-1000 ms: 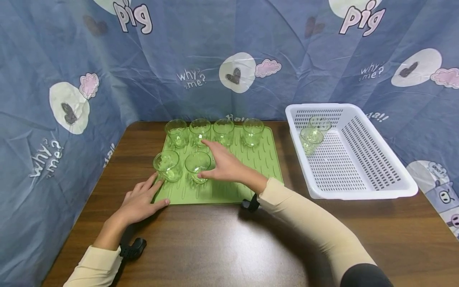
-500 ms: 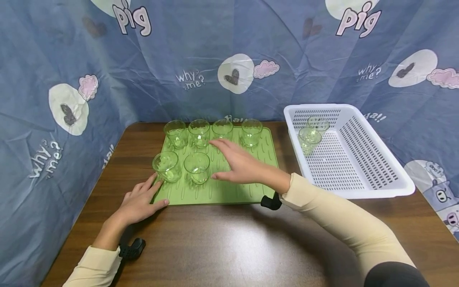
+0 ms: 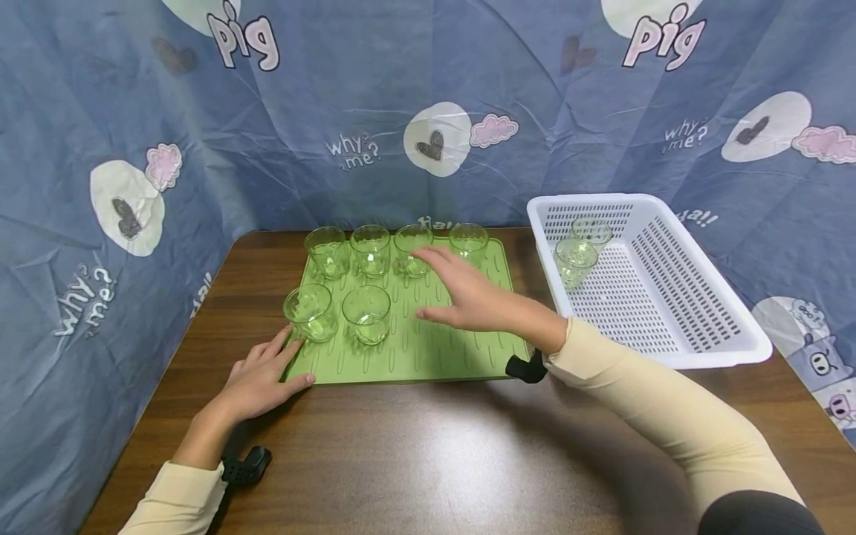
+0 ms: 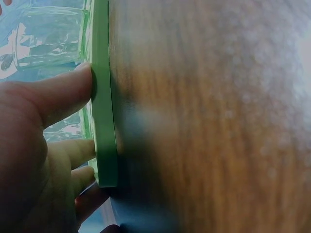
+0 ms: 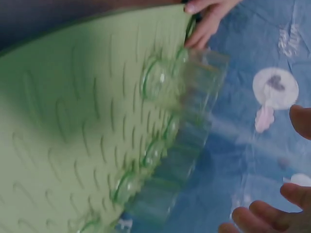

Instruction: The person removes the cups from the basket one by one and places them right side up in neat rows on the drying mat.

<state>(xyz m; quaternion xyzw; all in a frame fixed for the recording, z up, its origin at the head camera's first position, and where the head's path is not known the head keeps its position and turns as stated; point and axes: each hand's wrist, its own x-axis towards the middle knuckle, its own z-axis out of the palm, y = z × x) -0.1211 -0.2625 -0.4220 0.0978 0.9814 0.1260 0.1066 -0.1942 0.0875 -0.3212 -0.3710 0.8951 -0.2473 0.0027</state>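
A green ribbed mat lies on the wooden table, with clear green-tinted glasses standing upright on it. Several stand along its back edge, among them a back-left glass. Two are in front on the left: a corner glass and the glass beside it. My left hand rests at the mat's front-left corner, thumb and fingertips touching its edge. My right hand hovers over the mat's right half, thumb and fingers spread apart, holding nothing. It partly covers the rightmost back glass.
A white perforated basket stands on the right of the table. Two more glasses, a nearer one and a farther one, sit at its left side. A blue printed curtain hangs behind and around the table.
My right hand has come away from the second front glass, moving right over the mat with its fingers spread. That glass stays standing on the mat. The left hand keeps its place.
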